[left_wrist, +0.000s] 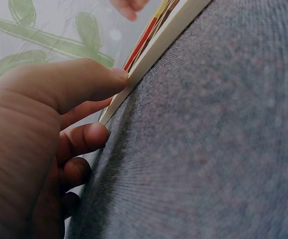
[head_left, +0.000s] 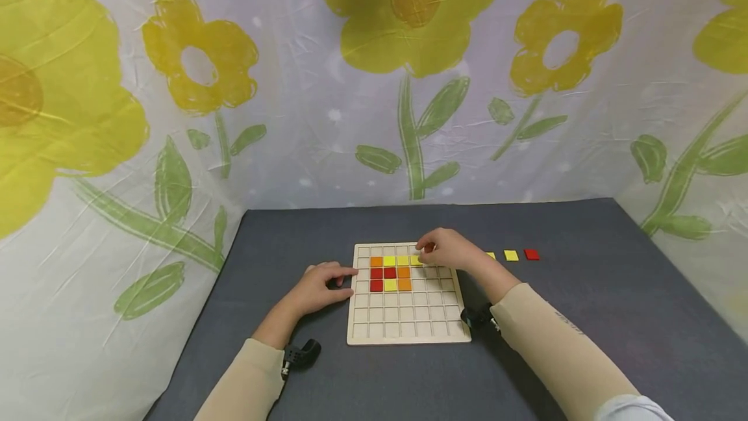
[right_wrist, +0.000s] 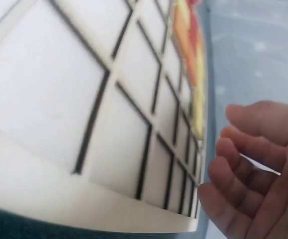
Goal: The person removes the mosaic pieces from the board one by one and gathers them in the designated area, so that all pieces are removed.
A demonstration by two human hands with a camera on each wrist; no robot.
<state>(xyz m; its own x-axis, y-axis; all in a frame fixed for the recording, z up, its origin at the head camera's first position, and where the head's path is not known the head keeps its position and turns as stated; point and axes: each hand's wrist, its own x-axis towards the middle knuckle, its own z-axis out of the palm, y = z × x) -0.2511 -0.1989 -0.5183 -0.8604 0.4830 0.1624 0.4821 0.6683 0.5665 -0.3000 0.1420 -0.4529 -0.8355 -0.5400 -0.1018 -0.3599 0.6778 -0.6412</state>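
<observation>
A pale wooden grid board (head_left: pixel 409 330) lies on the dark table. Near its far left corner, several orange, red and yellow square tiles fill neighbouring cells. My left hand (head_left: pixel 315 288) touches the board's left edge with thumb and forefinger extended; the left wrist view shows the thumb (left_wrist: pixel 99 79) against the rim. Above the far rows is my right hand (head_left: pixel 450 251), loosely curled beside the yellow tile (head_left: pixel 415 260) ending the top row. Nothing shows between the right fingers (right_wrist: pixel 223 172) in the right wrist view.
Right of the board, a yellow tile (head_left: pixel 511 255) and a red tile (head_left: pixel 531 255) lie on the table (head_left: pixel 561 297). Another yellow tile (head_left: pixel 491 255) is partly hidden by my right forearm. A flower-printed curtain (head_left: pixel 292 148) hangs behind the table.
</observation>
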